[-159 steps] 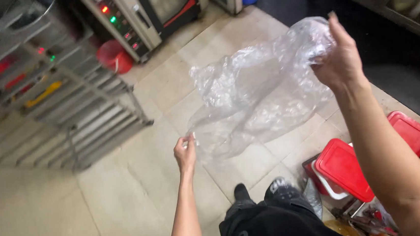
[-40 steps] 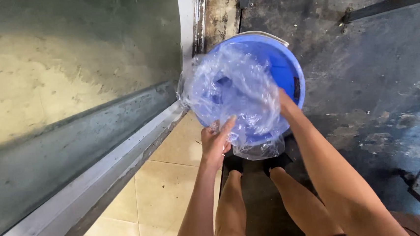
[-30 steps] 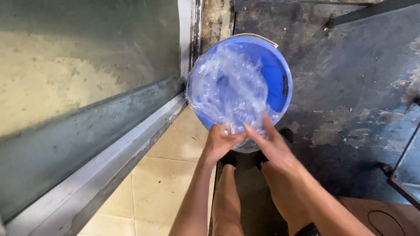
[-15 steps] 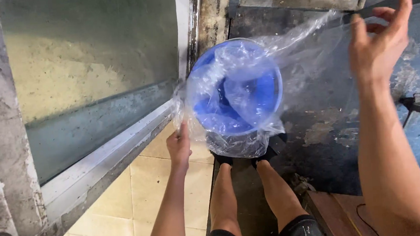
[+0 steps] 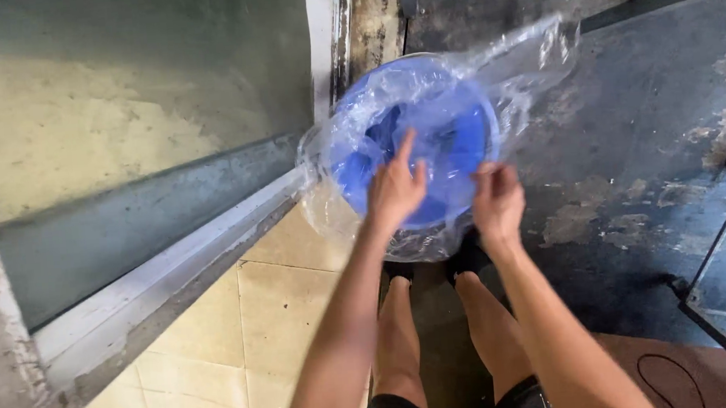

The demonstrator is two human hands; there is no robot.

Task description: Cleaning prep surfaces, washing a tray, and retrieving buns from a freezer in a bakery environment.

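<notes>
Half a second on, the right hand (image 5: 497, 203) has come down from the upper right of the frame to the near rim of the blue bucket (image 5: 460, 129), where its fingers are pinched on the clear plastic bag (image 5: 425, 114). Its left-hand partner, the left hand (image 5: 396, 189), has shifted from the bucket's left side to the near rim as well and lies with fingers spread flat against the film, pressing rather than gripping. Sitting in the upper middle of the frame on dark stained concrete (image 5: 631, 143), the bucket has the bag draped loosely over its mouth, one slack corner trailing toward the upper right. Nothing but the crumpled film shows inside. Pale floor tiles (image 5: 218, 325) fill the lower left.
</notes>
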